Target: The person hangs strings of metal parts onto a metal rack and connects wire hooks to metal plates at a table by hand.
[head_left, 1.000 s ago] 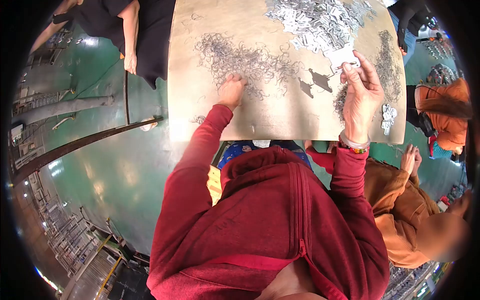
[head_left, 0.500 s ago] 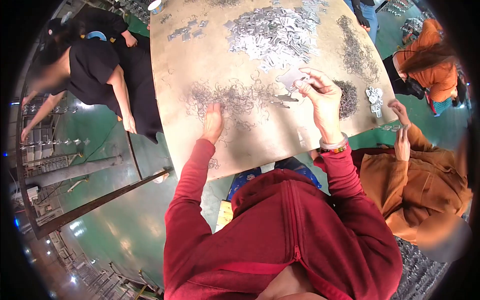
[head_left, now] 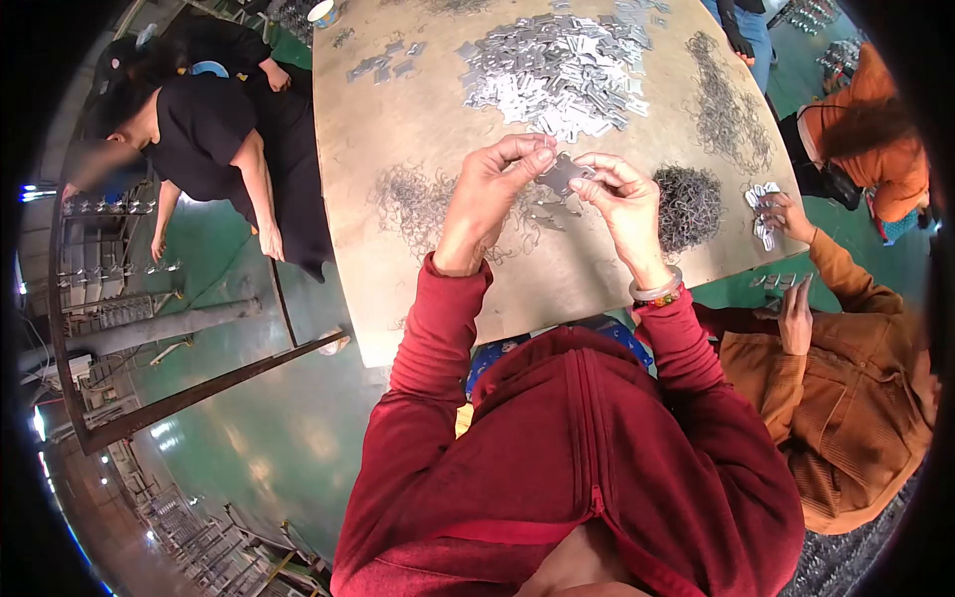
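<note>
Over the table [head_left: 368, 308], my right hand [head_left: 627, 204] pinches a small flat metal plate [head_left: 564, 176] with notched edges. My left hand [head_left: 487, 194] is closed in a pinch at the plate's left edge; whatever lies between its fingertips is too small to make out. Beneath and left of my hands, thin bent wire hooks [head_left: 403, 204] lie scattered in a loose heap. A few metal pieces [head_left: 545, 217] rest just below the held plate. Beyond my fingertips spreads a big pile of flat metal plates [head_left: 557, 75].
Right of my hand is a dense heap of wire hooks [head_left: 688, 209], with a looser strip of hooks [head_left: 731, 109] behind it. A co-worker's hand [head_left: 786, 214] touches a small stack of plates [head_left: 761, 234]. Another person in black [head_left: 204, 124] stands left. A cup [head_left: 321, 13] sits at the far corner.
My left hand has lifted from the wire hooks and moved right, up to the plate in my right hand. The co-worker's hand at right has reached onto the small plate stack.
</note>
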Demonstrator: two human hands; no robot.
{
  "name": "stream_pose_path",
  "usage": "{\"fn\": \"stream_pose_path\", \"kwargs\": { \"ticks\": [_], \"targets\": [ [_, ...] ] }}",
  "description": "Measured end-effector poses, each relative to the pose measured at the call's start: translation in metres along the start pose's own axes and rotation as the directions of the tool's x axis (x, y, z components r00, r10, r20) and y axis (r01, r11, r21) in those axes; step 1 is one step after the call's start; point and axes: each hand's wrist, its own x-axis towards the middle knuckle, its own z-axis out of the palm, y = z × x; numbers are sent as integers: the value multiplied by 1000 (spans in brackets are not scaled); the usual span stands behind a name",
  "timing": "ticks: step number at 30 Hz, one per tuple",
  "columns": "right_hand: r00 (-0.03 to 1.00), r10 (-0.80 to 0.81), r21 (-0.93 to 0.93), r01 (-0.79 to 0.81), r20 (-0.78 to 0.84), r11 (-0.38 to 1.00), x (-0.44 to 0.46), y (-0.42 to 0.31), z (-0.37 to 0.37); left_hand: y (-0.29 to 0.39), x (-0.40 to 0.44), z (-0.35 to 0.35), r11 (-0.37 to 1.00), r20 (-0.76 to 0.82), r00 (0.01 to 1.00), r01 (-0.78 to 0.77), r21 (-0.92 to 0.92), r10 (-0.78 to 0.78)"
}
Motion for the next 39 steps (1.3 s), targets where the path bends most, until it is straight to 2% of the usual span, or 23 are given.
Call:
{"fn": "stream_pose_path", "kwargs": {
  "ticks": [3,6,9,12,14,15,17,19,21,22,23,24,26,27,29,31,33,34,35,36,37,38,39],
  "targets": [
    [1000,-18,14,18,4,1000,0,-1,-1,0,4,0,990,-11,994,112,-82,-113],
    [1000,-22,13,22,13,1000,1,-1,-5,4,6,7,985,-32,985,171,-23,-171],
    [999,-22,1,22,32,1000,3,1,-9,1,7,12,989,-61,987,148,-15,-149],
    [993,-35,3,34,111,999,6,-1,-15,-1,0,27,1000,-138,990,6,4,-6],
    [976,-50,35,44,210,998,10,-10,-20,6,-8,36,977,-191,977,-58,203,98],
    [976,0,73,-17,220,997,18,-9,-28,9,-13,39,949,-209,965,-86,304,155],
    [961,102,147,-143,257,979,37,-1,-51,5,-19,40,932,-231,938,-179,316,258],
    [964,217,-112,-201,153,973,67,31,-69,3,-26,41,920,-278,909,-214,328,311],
    [972,215,-375,-165,95,912,109,85,-87,5,-31,40,906,-306,886,-234,352,348],
    [985,158,-473,-109,64,874,134,142,-102,5,-33,39,897,-324,871,-242,369,368],
    [995,94,-566,-55,40,823,157,187,-114,5,-36,38,887,-341,855,-252,387,391],
    [994,106,-665,-105,-40,739,172,197,-117,7,-39,38,907,-372,855,-231,352,362],
    [978,99,-816,-208,-184,540,190,208,-105,2,-44,30,897,-337,852,-288,337,400],
    [985,-24,-883,-145,-173,447,191,214,-100,1,-47,27,890,-325,848,-314,330,419],
    [981,-86,-949,-145,-175,279,189,213,-81,4,-54,23,893,-350,859,-230,388,373],
    [996,77,-980,-57,-43,192,194,201,-73,6,-58,20,892,-364,859,-203,404,360],
    [995,79,-983,49,64,179,209,232,-87,11,-61,18,850,-342,859,-181,494,381],
    [995,-51,-989,86,81,123,207,241,-89,15,-65,17,861,-349,861,-177,477,370],
    [990,138,-938,-54,-7,343,213,241,-98,18,-67,18,872,-350,866,-176,457,358],
    [999,33,-914,-1,14,407,217,263,-113,21,-71,17,883,-344,872,-182,433,348],
    [999,41,-864,-30,-11,502,215,269,-118,24,-74,16,881,-331,871,-206,425,364],
    [987,148,-728,-146,-62,670,214,278,-124,26,-76,14,880,-315,872,-228,417,375],
    [972,176,-549,-234,-157,802,198,262,-113,28,-79,11,879,-296,875,-247,408,383]
  ]
}}
